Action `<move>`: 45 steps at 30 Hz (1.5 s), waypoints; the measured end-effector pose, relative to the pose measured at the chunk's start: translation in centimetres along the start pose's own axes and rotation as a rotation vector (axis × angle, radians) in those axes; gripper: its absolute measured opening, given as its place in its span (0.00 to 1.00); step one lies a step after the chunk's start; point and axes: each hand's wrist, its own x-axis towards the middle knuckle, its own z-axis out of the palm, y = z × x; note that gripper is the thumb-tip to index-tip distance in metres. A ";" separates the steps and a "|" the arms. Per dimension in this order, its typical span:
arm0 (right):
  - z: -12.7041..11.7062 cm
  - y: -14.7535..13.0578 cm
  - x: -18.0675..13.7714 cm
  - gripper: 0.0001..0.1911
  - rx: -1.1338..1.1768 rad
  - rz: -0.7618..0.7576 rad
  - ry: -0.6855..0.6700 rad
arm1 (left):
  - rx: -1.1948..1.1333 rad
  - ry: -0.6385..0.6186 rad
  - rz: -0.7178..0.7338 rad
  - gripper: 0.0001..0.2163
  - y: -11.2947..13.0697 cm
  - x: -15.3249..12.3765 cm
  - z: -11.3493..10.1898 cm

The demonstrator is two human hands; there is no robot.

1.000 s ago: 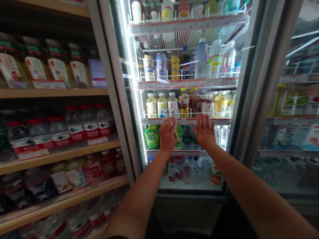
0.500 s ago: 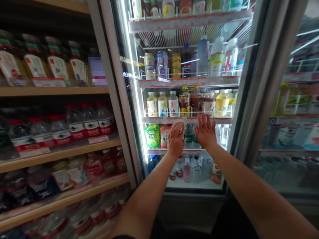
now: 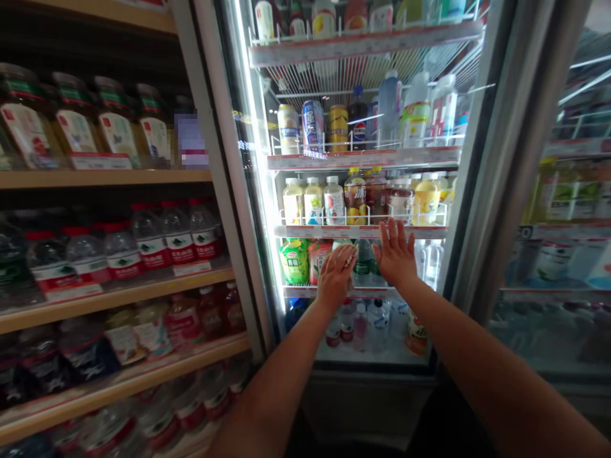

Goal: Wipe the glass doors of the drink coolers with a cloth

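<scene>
My left hand (image 3: pixel 335 273) presses against the glass door (image 3: pixel 248 191) of a lit drinks fridge, fingers bent over a small pale wad (image 3: pixel 351 256), cloth or paper, I cannot tell which. My right hand (image 3: pixel 395 253) lies flat on the same glass just to the right, fingers spread and holding nothing. Behind the glass at hand height stand a green bottle (image 3: pixel 294 261), a red-labelled bottle (image 3: pixel 317 261) and dark bottles (image 3: pixel 363 262).
The fridge shelves hold cans (image 3: pixel 312 126) above and pale juice bottles (image 3: pixel 314 200) in the middle row. Wooden shelves (image 3: pixel 114 296) to the left carry red-capped water bottles (image 3: pixel 179 232). The door's grey frame (image 3: pixel 501 159) stands to the right, with another glass cabinet beyond.
My left hand has slid to the right and a little down across the glass with the wad. The right hand has stayed flat in nearly the same spot.
</scene>
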 end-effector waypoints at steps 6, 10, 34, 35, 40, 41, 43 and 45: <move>0.0 0.0 -0.1 0.37 -0.005 0.001 -0.014 | 0.025 0.064 -0.011 0.23 -1.0 0.1 -0.7; 0.3 0.0 -0.2 0.37 -0.020 -0.008 0.008 | 0.035 0.072 -0.039 0.23 -1.2 -0.1 -0.7; 0.3 -7.3 -0.1 0.26 0.230 -0.551 -0.007 | 0.205 0.098 -0.184 0.29 -4.4 -2.3 -1.2; 0.3 -7.2 -0.2 0.25 0.214 -0.543 -0.006 | 0.245 0.082 -0.170 0.27 -5.2 -2.7 -1.4; -0.2 -6.2 -0.4 0.24 0.106 -0.578 -0.010 | 0.343 0.097 -0.164 0.26 -8.8 -4.3 -1.5; -0.3 -6.0 -0.5 0.24 0.090 -0.596 -0.014 | 0.347 0.103 -0.142 0.26 -9.3 -4.5 -1.3; -0.4 -5.4 -0.9 0.25 0.067 -0.641 -0.020 | 0.346 0.116 -0.130 0.27 -9.8 -4.8 -0.8; -0.3 -4.8 -1.4 0.25 0.054 -0.685 -0.022 | 0.331 0.120 -0.144 0.27 -10.0 -5.0 -0.3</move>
